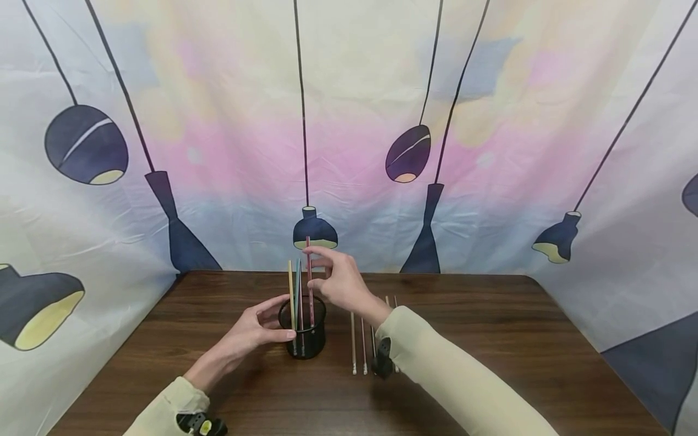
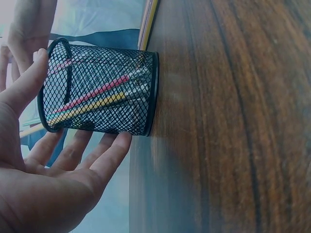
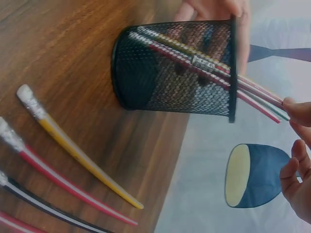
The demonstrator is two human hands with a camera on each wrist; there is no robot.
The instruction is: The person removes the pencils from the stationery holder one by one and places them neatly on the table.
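Observation:
A black mesh pencil cup [image 1: 312,346] stands upright on the table, also clear in the left wrist view as a mesh wall [image 2: 104,87]. My left hand [image 1: 248,332] holds it from the left, thumb near the rim and fingers round the far side. My right hand [image 1: 342,280] pinches a red pencil [image 1: 311,307] by its upper part; the pencil's lower part is inside the cup. A yellow pencil [image 1: 291,281] and a blue-green pencil [image 1: 297,284] lean in the cup, eraser ends down.
Right of the cup, several pencils lie side by side on the dark wooden table [image 1: 480,339], partly under the right forearm. Among them are a yellow pencil [image 3: 87,158], a red pencil [image 3: 73,184] and a black pencil [image 3: 48,207]. A lamp-patterned cloth [image 1: 245,151] hangs behind.

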